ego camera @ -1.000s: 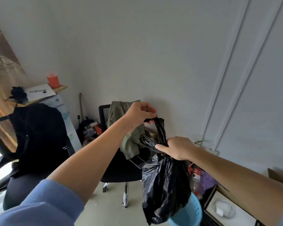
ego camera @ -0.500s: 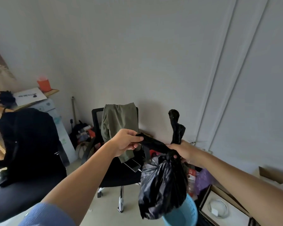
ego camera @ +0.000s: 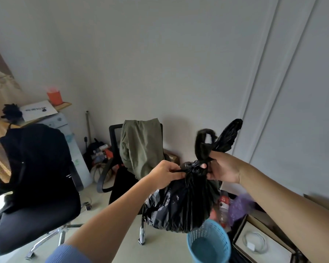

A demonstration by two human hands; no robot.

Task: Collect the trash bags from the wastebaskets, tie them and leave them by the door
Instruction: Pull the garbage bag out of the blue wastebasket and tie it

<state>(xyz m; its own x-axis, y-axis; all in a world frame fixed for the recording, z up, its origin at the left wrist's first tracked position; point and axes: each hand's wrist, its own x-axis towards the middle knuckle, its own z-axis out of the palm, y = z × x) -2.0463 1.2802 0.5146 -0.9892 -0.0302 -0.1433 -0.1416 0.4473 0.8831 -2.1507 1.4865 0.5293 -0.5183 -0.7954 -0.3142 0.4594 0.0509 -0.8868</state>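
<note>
Since half a second ago: left hand (ego camera: 165,174) has drawn in from the left and now sits tight against the bag's neck; the long strand it was stretching sideways is down to a short stub. A second tail has come up beside the first above the right hand (ego camera: 223,168).

Left hand: fingers curled, pinching that thin stub of film just left of the knot (ego camera: 195,168). Right hand: fingers curled round the base of the two tails, thumb pressed against the knot. Neither hand is slack.

Trash bag (ego camera: 182,204): held in the air at lower centre of the frame, hanging free just above and left of the blue wastebasket (ego camera: 209,242), which looks emptied. Office chair with a green jacket (ego camera: 141,147) stands behind it.

Risks, as judged:
- The stub in the left pinch is short and slick; it could slip out, leaving the knot half-cinched and liable to open when carried.
- A hard pull on such thin film could tear the neck.
- With both grips at the top, a lost hold would drop the bag onto the basket rim.

Bag's look: black, glossy, heavily crinkled; pleats fan down from the knot; belly moderately full and lumpy. One tail curls into a loop (ego camera: 203,143), the other (ego camera: 228,135) stands up to the right.
</note>
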